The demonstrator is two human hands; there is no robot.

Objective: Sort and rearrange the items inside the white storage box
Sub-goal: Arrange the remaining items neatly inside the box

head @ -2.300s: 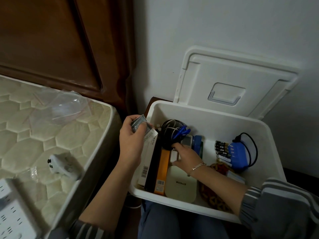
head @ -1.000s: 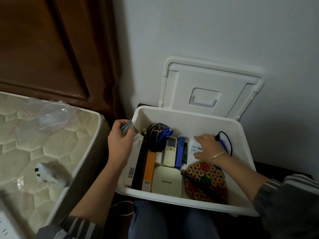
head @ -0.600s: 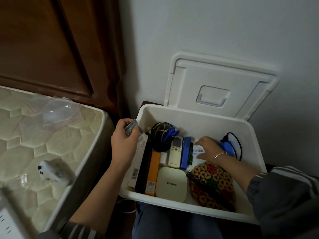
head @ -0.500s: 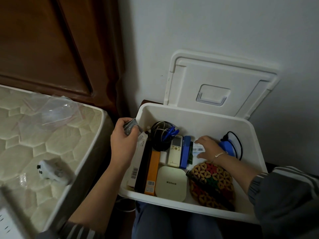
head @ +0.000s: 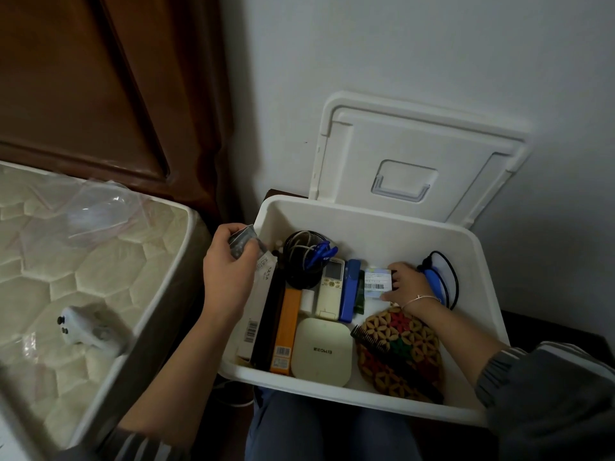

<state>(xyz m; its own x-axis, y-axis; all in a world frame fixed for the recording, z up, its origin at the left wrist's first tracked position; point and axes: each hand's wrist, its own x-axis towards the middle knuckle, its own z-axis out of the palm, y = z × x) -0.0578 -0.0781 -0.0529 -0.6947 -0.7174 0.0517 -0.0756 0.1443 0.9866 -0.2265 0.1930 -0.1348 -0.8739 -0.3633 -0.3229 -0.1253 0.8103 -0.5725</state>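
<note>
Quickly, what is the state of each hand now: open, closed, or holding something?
Left hand: holds a small grey packet.
Right hand: grips a small white labelled carton.

sleeves (head: 549, 387): grey, striped cuffs | right wrist: thin bracelet (head: 420, 298) | trousers (head: 293, 427): blue

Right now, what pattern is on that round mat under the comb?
The mat shows tan flowers over red and green; head view.

Right grip (head: 407, 284) now on the barcoded packet (head: 377, 281) (formerly mid-box)
</note>
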